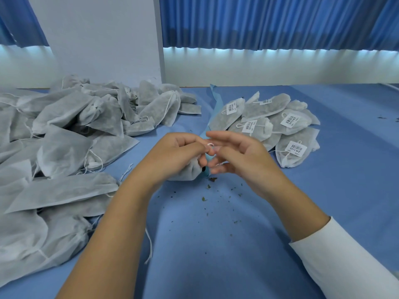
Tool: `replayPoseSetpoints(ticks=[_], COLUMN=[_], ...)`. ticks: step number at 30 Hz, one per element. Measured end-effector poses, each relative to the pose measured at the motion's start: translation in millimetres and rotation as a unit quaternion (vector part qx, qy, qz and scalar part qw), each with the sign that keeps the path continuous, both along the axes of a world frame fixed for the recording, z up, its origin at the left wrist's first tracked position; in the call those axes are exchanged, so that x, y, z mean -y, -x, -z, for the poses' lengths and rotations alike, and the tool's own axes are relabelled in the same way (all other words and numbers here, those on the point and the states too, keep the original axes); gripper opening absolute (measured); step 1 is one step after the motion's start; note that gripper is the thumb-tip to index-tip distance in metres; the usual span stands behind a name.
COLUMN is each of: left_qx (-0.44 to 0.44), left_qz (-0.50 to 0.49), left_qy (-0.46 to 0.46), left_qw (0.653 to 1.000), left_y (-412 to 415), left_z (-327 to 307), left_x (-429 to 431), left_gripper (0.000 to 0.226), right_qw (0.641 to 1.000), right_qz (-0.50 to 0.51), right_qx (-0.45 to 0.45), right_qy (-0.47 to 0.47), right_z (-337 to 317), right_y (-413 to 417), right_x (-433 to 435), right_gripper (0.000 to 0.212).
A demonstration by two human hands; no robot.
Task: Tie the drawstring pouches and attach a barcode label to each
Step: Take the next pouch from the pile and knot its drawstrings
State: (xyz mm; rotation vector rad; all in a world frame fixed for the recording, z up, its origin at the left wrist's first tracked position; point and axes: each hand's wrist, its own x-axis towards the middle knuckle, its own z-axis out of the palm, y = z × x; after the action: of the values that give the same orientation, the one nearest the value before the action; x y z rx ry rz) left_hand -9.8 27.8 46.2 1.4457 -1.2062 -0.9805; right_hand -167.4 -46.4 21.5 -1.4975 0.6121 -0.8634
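Closest to me is a white sleeve [345, 262] on the right arm, and the bare left arm is beside it. Both reach out over the blue counter [216, 244]. The left hand [174, 154] has its fingers curled down tight on the top of a grey pouch [187, 172], which sits on the counter in the middle, right under that hand. A little loop of white string [210, 144] sticks up at the left fingertips. The right hand [237, 156] is just beside it, with its fingers bent and a bit apart and the tips touching the left hand. I cannot tell if they pinch the string. Small green crumbs [212, 179] lie on the counter just in front of the pouch. On the left is a big heap of grey pouches [64, 137] with loose strings. Farther back on the right is a smaller pile of tied pouches [269, 124], each with a white barcode label [295, 148] on it.
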Motion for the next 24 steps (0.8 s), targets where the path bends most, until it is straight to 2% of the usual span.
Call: replayPoseSetpoints(ticks=[4,9,11,13,15,17,19,20,22,24], left_qx=[-0.039,-0.096,-0.122,-0.131,-0.097,0.017,0.146,0.183,0.200,0.167], left_qz=[0.006,0.063,0.044,0.002,-0.043,-0.087,-0.096,-0.088,-0.050,0.014], left_qy=[0.044,0.077,0.094,0.117,0.138,0.151,0.155,0.150,0.121,0.087], left_qw=[0.998,0.990,0.987,0.984,0.985,0.985,0.972,0.968,0.971,0.982], left_y=[-4,2,5,6,3,-2,-6,-7,-9,-6], left_z=[1,1,2,1,1,4,4,4,2,-1], left_x=[2,-1,0,2,3,3,0,-1,-3,-6], left_gripper=[0.020,0.015,0.017,0.017,0.017,0.018,0.017,0.016,0.012,0.010], right_qw=[1.000,0.992,0.989,0.975,0.937,0.894,0.865,0.854,0.832,0.818], right_qz=[0.004,0.068,0.083,0.112,0.138,0.147,0.148,0.151,0.166,0.185], right_qx=[0.029,0.096,0.081,0.009,-0.069,-0.110,-0.121,-0.119,-0.108,-0.095], right_qy=[0.007,0.047,0.091,0.190,0.314,0.410,0.463,0.483,0.518,0.536], right_z=[4,6,8,11,13,14,12,10,6,1], right_y=[-3,-6,-8,-10,-9,-7,-4,-2,2,7], right_x=[1,0,-2,-3,-4,-4,-3,-2,1,3], right_gripper=[0.020,0.012,0.018,0.019,0.016,0.011,0.008,0.008,0.008,0.009])
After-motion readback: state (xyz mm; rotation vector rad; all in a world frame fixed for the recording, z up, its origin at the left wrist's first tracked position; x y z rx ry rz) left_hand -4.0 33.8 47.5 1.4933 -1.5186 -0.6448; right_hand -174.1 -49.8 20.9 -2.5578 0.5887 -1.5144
